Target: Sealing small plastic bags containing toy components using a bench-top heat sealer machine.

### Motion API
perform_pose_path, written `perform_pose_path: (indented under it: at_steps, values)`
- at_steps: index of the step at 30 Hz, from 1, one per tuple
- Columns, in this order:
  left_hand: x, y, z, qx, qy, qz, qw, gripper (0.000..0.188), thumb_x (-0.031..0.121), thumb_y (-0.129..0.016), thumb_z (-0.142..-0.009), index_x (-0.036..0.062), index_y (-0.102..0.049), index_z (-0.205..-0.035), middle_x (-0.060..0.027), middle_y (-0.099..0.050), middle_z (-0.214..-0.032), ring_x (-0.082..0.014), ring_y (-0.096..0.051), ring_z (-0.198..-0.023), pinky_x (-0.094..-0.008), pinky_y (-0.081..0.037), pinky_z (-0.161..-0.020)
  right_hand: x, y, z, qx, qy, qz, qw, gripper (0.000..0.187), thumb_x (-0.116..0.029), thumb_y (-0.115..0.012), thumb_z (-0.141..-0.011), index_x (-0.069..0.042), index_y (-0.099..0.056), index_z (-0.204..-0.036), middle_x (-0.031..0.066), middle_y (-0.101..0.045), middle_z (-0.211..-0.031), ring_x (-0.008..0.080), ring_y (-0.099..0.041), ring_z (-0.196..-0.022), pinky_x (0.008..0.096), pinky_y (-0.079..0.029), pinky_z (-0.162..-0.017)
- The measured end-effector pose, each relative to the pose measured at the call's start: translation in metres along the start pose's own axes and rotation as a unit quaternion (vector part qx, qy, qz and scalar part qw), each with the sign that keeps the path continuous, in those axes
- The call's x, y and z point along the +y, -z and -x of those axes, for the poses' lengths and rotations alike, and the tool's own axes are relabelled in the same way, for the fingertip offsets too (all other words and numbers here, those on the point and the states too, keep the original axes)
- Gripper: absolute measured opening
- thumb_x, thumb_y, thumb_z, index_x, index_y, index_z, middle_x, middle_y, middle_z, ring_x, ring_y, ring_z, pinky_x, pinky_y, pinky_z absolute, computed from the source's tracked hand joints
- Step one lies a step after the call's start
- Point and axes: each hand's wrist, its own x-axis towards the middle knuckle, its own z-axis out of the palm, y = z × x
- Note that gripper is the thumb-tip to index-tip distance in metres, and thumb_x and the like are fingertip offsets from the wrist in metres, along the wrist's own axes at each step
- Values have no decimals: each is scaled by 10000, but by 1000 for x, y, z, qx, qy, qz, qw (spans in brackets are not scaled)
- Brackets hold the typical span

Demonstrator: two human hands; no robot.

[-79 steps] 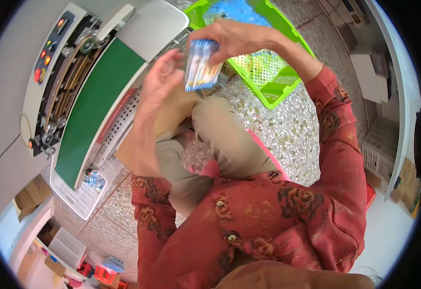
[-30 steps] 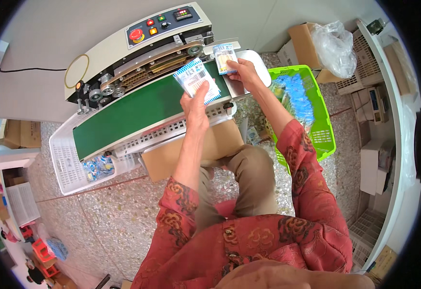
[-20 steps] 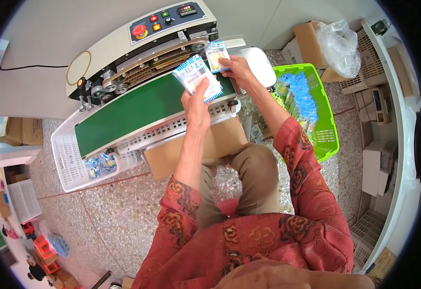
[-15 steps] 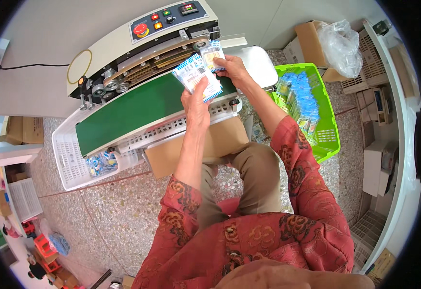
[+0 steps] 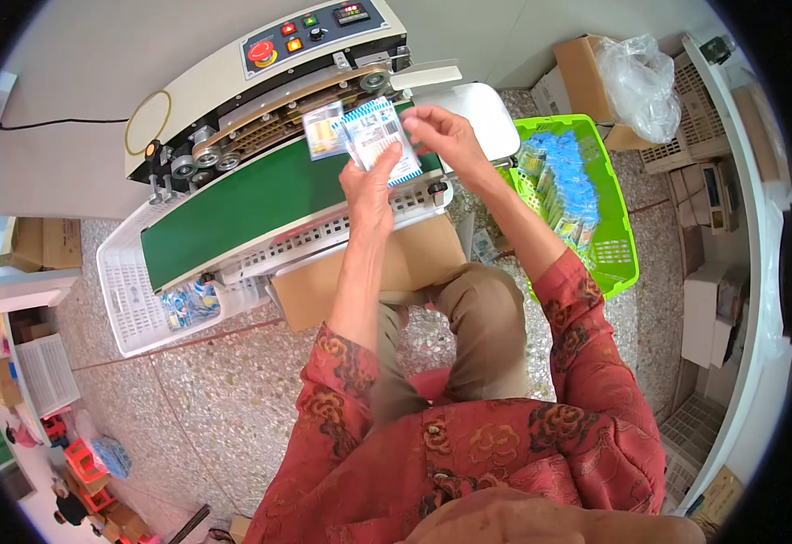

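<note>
My left hand (image 5: 370, 186) grips a few flat blue-and-white plastic packets (image 5: 379, 136), fanned slightly, with the thumb across the top one. Just right of them is my right hand (image 5: 448, 138), its fingers apart and bent toward the packets' edge, holding nothing that I can see. Another clear packet (image 5: 324, 132) with a yellowish content lies at the far side of the green conveyor belt (image 5: 242, 210), against the rollers of the band sealing machine (image 5: 223, 86).
A green crate (image 5: 630, 231) with rows of similar packets stands at the right, beside a white side plate (image 5: 491, 122). Under the belt's left end is a white basket (image 5: 110, 281) holding packets. A cardboard box (image 5: 396, 258) sits before my knees.
The packet that my right hand held at the machine's infeed has been let go and has travelled left along the belt. My right hand has come back beside the packets in my left hand.
</note>
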Motion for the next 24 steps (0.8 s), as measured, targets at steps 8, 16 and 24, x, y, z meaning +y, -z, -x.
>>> perform_pose_path:
  at_steps: [8,16,24]
  values:
    - [4,-12,6,-32,37,15,999,343,136,-675,-733,44,-532,-1031,-51,-595,-960,-144,-580,-822,-321,-484,-680,7,10,5,88,46,-9,995,78,-82,-615,-775,-17,-612,-818,-10,-594,-715,35,-513,-642,175,-408,-578]
    - [1,-10,3,-2,1,19,1000,351,70,-665,-720,55,-529,-1043,-35,-590,-951,-127,-569,-831,-303,-469,-690,6,0,23,42,-27,-47,998,145,-156,-607,-800,-73,-601,-917,-25,-606,-787,34,-521,-664,196,-417,-609]
    - [6,-8,3,-11,24,41,999,315,171,-648,-762,80,-528,-1039,-26,-576,-980,-119,-546,-873,-333,-438,-722,-6,-1,29,86,-46,-33,995,154,-194,-569,-830,-76,-624,-912,-42,-602,-778,9,-507,-656,182,-400,-589]
